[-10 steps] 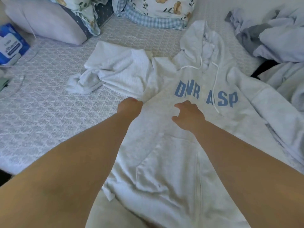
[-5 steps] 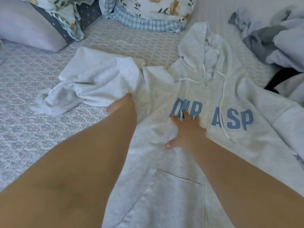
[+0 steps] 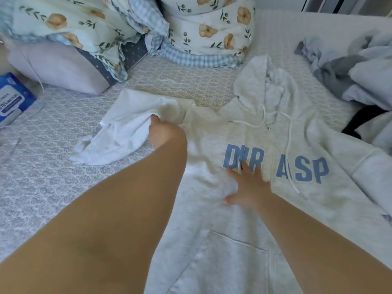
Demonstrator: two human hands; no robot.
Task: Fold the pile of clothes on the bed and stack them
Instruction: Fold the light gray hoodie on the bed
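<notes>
Looking down through the head camera, we see the grey hoodie (image 3: 244,209) lying front-up and spread on the bed (image 3: 42,187), hood toward the pillows, not yet folded. We judge the task to be at an early stage: this garment is only being laid out, no folded stack shows anywhere, and a heap of unfolded clothes (image 3: 360,71) waits at the far right.

Our left hand (image 3: 164,133) grips the bunched left sleeve (image 3: 118,132), its fingers curled into the cloth and mostly hidden. Our right hand (image 3: 247,187) lies flat on the chest, fingers straight and spread, thumb out to the side, pressing the fabric just below the lettering.

Blue block letters across the chest read roughly "DNR ASP", the middle ones partly covered by our fingertips, so we cannot be sure. A blue packet (image 3: 12,98) at the left edge carries print too small to read.
</notes>
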